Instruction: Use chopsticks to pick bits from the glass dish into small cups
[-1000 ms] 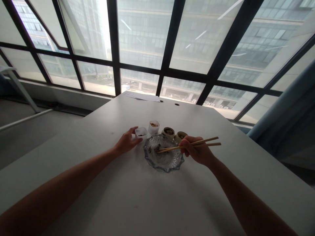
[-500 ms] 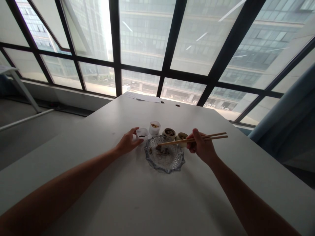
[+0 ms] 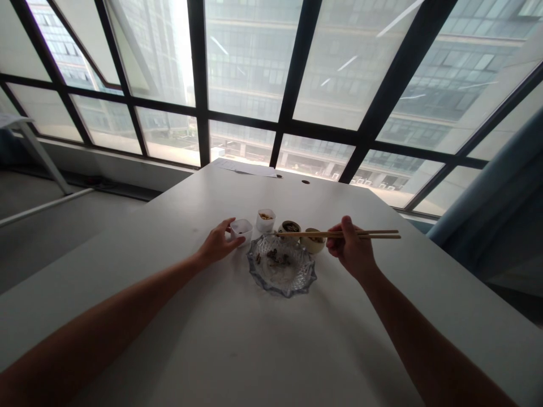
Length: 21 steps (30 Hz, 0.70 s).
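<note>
Chopsticks (image 3: 314,234) have lifted since the earlier frame: tips were above the inside of the glass dish (image 3: 292,278), now near its far rim, with the right hand (image 3: 353,251) shifted up and slightly right. Near cup (image 3: 249,234) has edged a little left.

Hands: apart, one on either side of the dish. Right fingers clamped round the chopsticks, beyond the dish's right edge. Left hand (image 3: 215,246) has thumb and fingers about the near cup, left of the dish's far edge.

Key relation: chopsticks' long axis runs left-right across the dish's far side, tips towards the near cup but short of it; left hand is nearer that cup. Whether the tips grip anything: cannot tell.

Dish contents: dark pieces (image 3: 278,258), mostly mid-dish. Behind the dish: a second white cup (image 3: 266,225).
</note>
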### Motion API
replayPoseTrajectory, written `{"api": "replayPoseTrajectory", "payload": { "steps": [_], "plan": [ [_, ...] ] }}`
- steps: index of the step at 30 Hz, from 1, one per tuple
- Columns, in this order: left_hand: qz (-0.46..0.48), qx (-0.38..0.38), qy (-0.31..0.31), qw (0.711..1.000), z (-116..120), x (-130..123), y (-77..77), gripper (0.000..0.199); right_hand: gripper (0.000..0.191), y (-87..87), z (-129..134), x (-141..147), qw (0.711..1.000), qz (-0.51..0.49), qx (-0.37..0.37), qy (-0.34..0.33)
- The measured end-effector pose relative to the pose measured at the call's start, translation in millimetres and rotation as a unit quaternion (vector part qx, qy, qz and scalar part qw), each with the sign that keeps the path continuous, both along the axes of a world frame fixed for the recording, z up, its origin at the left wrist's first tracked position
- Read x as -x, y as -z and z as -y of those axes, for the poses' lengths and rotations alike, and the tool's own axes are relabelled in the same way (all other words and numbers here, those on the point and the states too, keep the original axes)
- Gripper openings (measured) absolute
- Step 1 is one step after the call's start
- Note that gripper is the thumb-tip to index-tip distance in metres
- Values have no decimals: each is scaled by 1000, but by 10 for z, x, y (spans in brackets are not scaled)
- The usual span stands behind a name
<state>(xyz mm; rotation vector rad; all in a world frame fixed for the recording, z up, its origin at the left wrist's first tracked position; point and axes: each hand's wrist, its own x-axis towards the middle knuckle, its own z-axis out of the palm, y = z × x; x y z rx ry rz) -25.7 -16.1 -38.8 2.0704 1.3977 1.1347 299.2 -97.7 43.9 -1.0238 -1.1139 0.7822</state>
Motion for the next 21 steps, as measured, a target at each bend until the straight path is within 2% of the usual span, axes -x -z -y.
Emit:
{"api": "replayPoseTrajectory", "payload": {
  "steps": [2,5,8,10,13,15,21],
  "plan": [
    [-18,16,-7,1000,-4,-5,-113,88,60,-2,10,-34,996,41,-37,65],
    [-60,-30,10,998,16,-189,-366,87,56,14,45,-102,974,159,-88,135],
    [-135,-75,73,985,32,-637,-605,79,49,43,83,-164,935,290,-140,145],
    [-186,-61,101,976,5,-1001,-701,81,47,56,97,-191,910,357,-163,136],
    [-266,-7,96,959,-95,-1443,-739,87,48,59,105,-211,886,412,-176,121],
    [-291,14,86,953,-169,-1599,-721,85,47,63,105,-224,879,426,-182,115],
    [-224,-21,92,970,-254,-1627,-647,84,47,138,73,-268,887,394,-195,140]
  ]
}}
